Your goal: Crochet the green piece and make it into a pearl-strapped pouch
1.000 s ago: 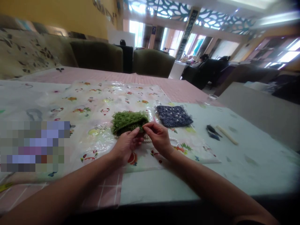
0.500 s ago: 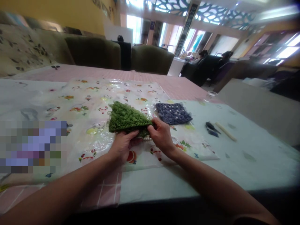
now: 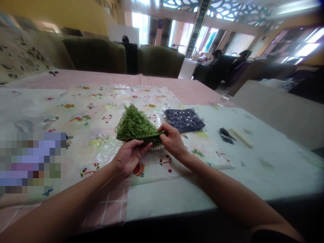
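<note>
A ruffled green crocheted piece (image 3: pixel 135 123), perhaps a small bag, is held above the flower-and-fruit printed plastic cover. At its near left edge my left hand (image 3: pixel 129 155) grips it from below, with the thumb along the edge. The fingers of my right hand (image 3: pixel 172 140) are pinched on its right corner. A row of white beads (image 3: pixel 157 148) shows under the near edge, between the two hands. Beyond my right hand lies a blue-purple crocheted piece (image 3: pixel 184 119) dotted with white beads.
Small black scissors or snips (image 3: pixel 226 135) and a cream stick (image 3: pixel 241 137) lie to the right on the pale tablecloth (image 3: pixel 263 168). A clear glass (image 3: pixel 225 98) stands farther back. Chairs (image 3: pixel 160 60) line the far side. Blurred squares cover something at the left.
The near edge of the green piece has tipped up, showing more of its underside and the bead row. My left hand has shifted slightly left, its fingers now more visible.
</note>
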`<state>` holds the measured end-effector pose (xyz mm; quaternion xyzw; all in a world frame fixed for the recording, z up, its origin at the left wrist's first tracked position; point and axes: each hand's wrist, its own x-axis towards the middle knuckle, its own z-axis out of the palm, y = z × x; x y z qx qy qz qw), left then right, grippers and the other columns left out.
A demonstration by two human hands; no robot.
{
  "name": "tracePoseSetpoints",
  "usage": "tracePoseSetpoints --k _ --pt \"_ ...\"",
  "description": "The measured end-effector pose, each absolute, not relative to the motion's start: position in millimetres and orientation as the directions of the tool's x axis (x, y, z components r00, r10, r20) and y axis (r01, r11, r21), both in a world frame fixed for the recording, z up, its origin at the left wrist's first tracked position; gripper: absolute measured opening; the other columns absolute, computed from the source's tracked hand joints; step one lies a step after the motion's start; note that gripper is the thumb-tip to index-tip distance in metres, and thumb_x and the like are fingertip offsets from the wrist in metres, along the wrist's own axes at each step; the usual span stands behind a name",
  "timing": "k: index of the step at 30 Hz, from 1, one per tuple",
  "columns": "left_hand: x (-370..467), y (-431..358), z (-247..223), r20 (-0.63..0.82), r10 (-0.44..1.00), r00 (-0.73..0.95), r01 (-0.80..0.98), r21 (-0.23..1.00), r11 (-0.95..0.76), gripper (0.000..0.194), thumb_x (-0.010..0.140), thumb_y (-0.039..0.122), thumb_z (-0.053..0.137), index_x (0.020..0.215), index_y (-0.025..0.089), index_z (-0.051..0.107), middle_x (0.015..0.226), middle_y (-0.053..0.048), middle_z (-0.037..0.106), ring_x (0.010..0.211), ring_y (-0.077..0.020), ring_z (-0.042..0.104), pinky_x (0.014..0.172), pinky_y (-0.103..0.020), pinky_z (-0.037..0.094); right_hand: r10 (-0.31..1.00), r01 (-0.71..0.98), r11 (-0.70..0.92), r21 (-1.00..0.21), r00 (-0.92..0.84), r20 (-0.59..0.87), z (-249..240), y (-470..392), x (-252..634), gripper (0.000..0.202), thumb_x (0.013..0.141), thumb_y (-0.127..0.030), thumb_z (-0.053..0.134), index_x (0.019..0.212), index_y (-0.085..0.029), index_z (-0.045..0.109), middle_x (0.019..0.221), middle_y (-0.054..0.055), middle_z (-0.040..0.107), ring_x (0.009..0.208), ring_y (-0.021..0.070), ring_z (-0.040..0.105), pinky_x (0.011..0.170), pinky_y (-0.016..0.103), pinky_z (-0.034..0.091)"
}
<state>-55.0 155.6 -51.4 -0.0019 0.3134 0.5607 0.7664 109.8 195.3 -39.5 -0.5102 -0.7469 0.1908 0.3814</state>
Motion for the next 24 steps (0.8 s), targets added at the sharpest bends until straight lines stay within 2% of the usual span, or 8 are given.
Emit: tracePoseSetpoints --k 3,7,13,17,20,22,24 --pt "-52.9 154.1 -53.4 -0.492 0.854 0.169 -0.848 0.369 0.380 0.032 0.077 -0.013 0.049 0.094 0.008 0.067 0.076 -0.005 0.071 0.065 -0.0149 0.071 0.063 -0.026 0.065 0.905 0.581 0.417 -0.699 -0.199 0.375 -39.8 194.9 110.5 0.013 0.067 -0.013 0.045 0.072 -0.020 0.055 0.068 -0.002 0.049 0.065 0.0137 0.044 0.063 0.026 0.034" --pt "-52.5 154.1 -58.0 -0.539 0.820 0.192 -0.827 0.361 0.431 0.027 0.077 -0.013 0.051 0.089 0.007 0.066 0.075 -0.006 0.071 0.059 -0.0130 0.068 0.057 -0.023 0.064 0.898 0.569 0.437 -0.696 -0.229 0.376 -39.0 192.3 110.4 0.012 0.068 -0.014 0.045 0.071 -0.020 0.055 0.070 -0.001 0.050 0.066 0.0140 0.045 0.064 0.027 0.035" --pt "-51.0 154.4 -58.7 -0.515 0.836 0.188 -0.846 0.348 0.405 0.027 0.076 -0.014 0.051 0.080 0.008 0.066 0.075 -0.005 0.071 0.065 -0.0131 0.070 0.066 -0.025 0.065 0.848 0.577 0.528 -0.623 -0.320 0.422 -42.7 191.1 109.5 0.014 0.069 -0.011 0.044 0.074 -0.019 0.054 0.075 0.000 0.050 0.074 0.0158 0.048 0.070 0.029 0.037" --pt "-51.6 151.0 -58.6 -0.457 0.875 0.158 -0.837 0.408 0.364 0.018 0.083 -0.003 0.060 0.089 0.011 0.069 0.088 -0.004 0.074 0.071 -0.0130 0.070 0.061 -0.023 0.064 0.804 0.528 0.594 -0.608 -0.422 0.419 -40.4 189.8 107.5 0.014 0.072 -0.010 0.048 0.079 -0.019 0.056 0.080 0.002 0.053 0.078 0.0157 0.051 0.072 0.028 0.040" --pt "-55.0 151.3 -60.1 -0.444 0.888 0.120 -0.838 0.434 0.331 0.012 0.087 0.006 0.064 0.094 0.014 0.070 0.096 -0.003 0.074 0.075 -0.0136 0.071 0.057 -0.023 0.064 0.802 0.488 0.578 -0.654 -0.487 0.346 -27.6 192.3 113.0 0.011 0.085 -0.025 0.054 0.089 -0.018 0.061 0.088 0.003 0.058 0.078 0.0148 0.055 0.069 0.027 0.042" --pt "-57.3 153.4 -60.6 -0.460 0.883 0.090 -0.847 0.432 0.311 0.011 0.086 0.006 0.064 0.092 0.014 0.069 0.095 -0.002 0.074 0.075 -0.0139 0.071 0.056 -0.024 0.064 0.849 0.606 0.526 -0.597 -0.418 0.325 -17.2 197.4 122.3 0.020 0.091 -0.035 0.052 0.091 -0.018 0.062 0.088 0.004 0.061 0.076 0.0146 0.056 0.068 0.027 0.042" --pt "-59.0 156.2 -60.4 -0.482 0.874 0.061 -0.858 0.422 0.293 0.012 0.086 0.004 0.063 0.089 0.014 0.069 0.091 -0.001 0.074 0.073 -0.0138 0.070 0.055 -0.025 0.064 0.911 0.840 0.384 -0.382 -0.279 0.302 -10.1 204.9 134.1 0.026 0.093 -0.036 0.050 0.081 -0.017 0.063 0.084 0.006 0.064 0.074 0.0157 0.057 0.067 0.028 0.040"
